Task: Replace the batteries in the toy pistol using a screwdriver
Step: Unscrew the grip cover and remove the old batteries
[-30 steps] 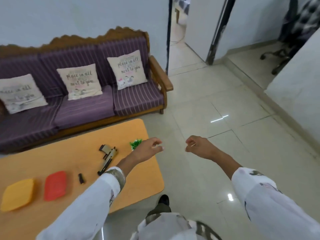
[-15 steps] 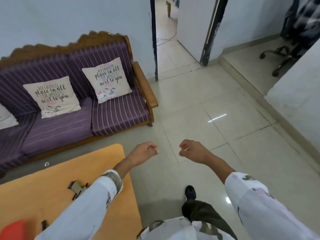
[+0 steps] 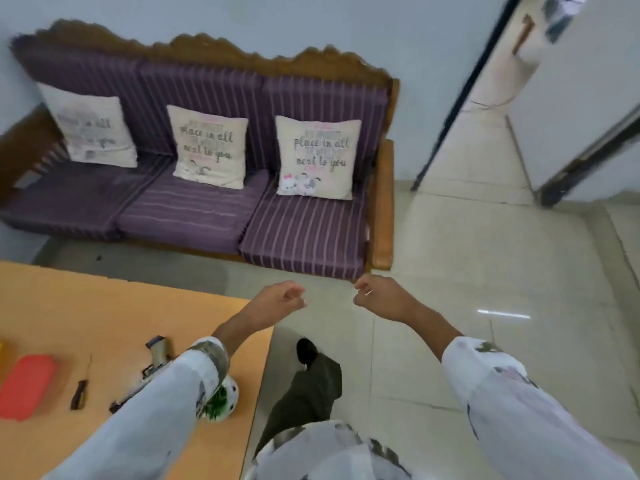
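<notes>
The tan and black toy pistol (image 3: 157, 356) lies on the orange table (image 3: 86, 306) at the lower left, its lower half hidden by my left sleeve. A screwdriver (image 3: 80, 389) with a dark handle lies to its left. My left hand (image 3: 280, 301) hovers past the table's far right corner with its fingers loosely curled and nothing in it. About a hand's width to the right, my right hand (image 3: 379, 296) hangs over the floor, also loosely curled. Both hands are well away from the pistol.
A red lidded box (image 3: 26, 386) lies left of the screwdriver. A small green plant in a white pot (image 3: 223, 400) sits near the table's right edge under my sleeve. A purple sofa (image 3: 304, 237) with three cushions stands behind. Tiled floor and a doorway (image 3: 485, 109) lie to the right.
The view has swung back left and down, so the table, pistol, screwdriver and red box show again. Both hands stay raised and loosely curled, the same distance apart.
</notes>
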